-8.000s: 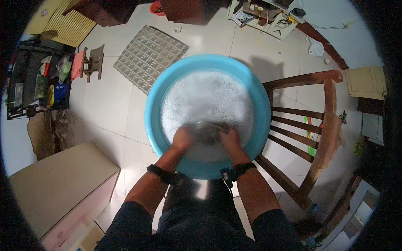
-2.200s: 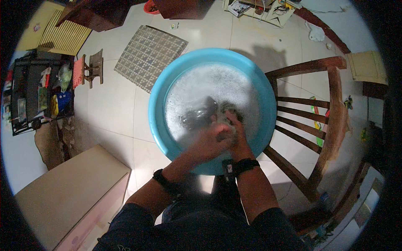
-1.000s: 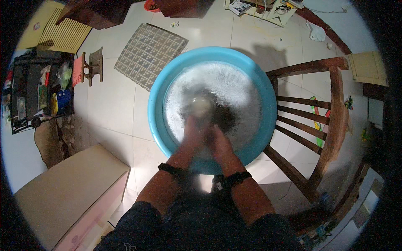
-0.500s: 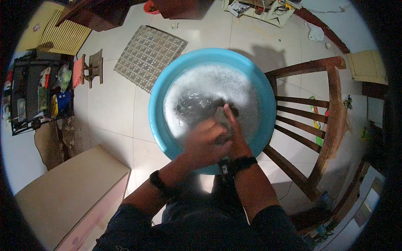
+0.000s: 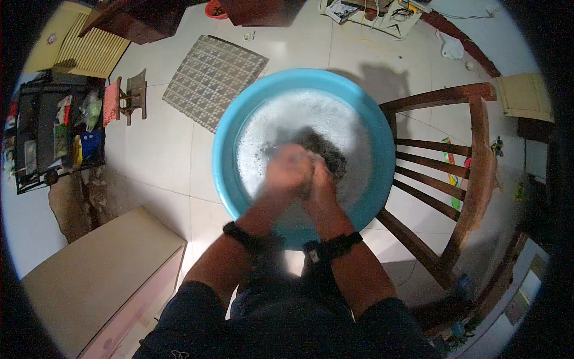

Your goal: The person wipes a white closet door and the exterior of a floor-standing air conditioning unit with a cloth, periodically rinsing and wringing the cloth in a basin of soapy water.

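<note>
A light blue round basin (image 5: 226,179) full of foamy water stands in front of me. Dark grey wet cloth (image 5: 326,149) lies in the suds and runs up to my hands. My left hand (image 5: 290,170), smeared by motion, is balled in a rounded grip over the cloth at the basin's middle. Pressed close beside it, my right hand (image 5: 321,182) is closed on the same cloth. Its thumb side shows, while the other fingers are mostly hidden. Both wrists wear dark bands.
A wooden chair (image 5: 475,155) with slats stands close on the right. Beyond the basin, a patterned mat (image 5: 212,78) lies on the tiled floor. At the lower left is a beige-topped box-like piece (image 5: 107,263). A dark rack (image 5: 48,131) with packages stands far left.
Both hands have shifted slightly up and left, deeper over the basin, and come together. More dark cloth shows in the foam beyond them. The left hand has moved off the right wrist area.
</note>
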`<state>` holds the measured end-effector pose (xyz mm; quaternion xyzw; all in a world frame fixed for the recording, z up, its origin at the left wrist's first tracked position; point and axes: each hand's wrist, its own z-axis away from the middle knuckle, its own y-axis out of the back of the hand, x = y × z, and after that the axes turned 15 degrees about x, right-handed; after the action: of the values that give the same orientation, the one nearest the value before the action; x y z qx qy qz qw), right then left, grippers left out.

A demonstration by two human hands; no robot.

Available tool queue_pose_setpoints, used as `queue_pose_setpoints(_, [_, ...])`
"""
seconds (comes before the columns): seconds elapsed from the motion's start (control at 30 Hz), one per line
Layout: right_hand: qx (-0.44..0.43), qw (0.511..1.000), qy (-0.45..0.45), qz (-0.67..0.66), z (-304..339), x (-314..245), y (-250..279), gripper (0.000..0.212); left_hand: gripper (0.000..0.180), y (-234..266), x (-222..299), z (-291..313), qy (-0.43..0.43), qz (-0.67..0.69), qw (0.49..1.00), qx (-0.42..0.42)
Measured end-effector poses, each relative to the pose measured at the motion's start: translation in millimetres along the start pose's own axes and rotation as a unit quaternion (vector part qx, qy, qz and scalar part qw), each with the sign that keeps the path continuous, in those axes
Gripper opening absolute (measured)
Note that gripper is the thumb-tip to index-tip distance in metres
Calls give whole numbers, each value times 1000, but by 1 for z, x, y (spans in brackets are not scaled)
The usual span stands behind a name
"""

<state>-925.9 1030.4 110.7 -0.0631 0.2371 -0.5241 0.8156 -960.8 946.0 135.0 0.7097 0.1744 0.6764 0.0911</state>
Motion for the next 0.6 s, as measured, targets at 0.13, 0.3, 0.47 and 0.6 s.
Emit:
queue_pose_setpoints(0.13, [48, 996, -7, 69, -25, -8, 21, 40, 15, 0, -23, 19, -34, -7, 999, 3])
queue_pose_setpoints(0.3, [145, 984, 10, 102, -63, -5, 40, 38, 19, -5, -6, 18, -175, -225, 957, -55])
queue_pose_setpoints(0.47, [16, 975, 123, 185, -40, -19, 33, 38, 36, 20, -47, -7, 118, -185, 974, -50])
queue_pose_setpoints(0.6, [49, 817, 357, 451, -24, -51, 38, 40, 38, 13, -98, 9, 143, -168, 975, 13])
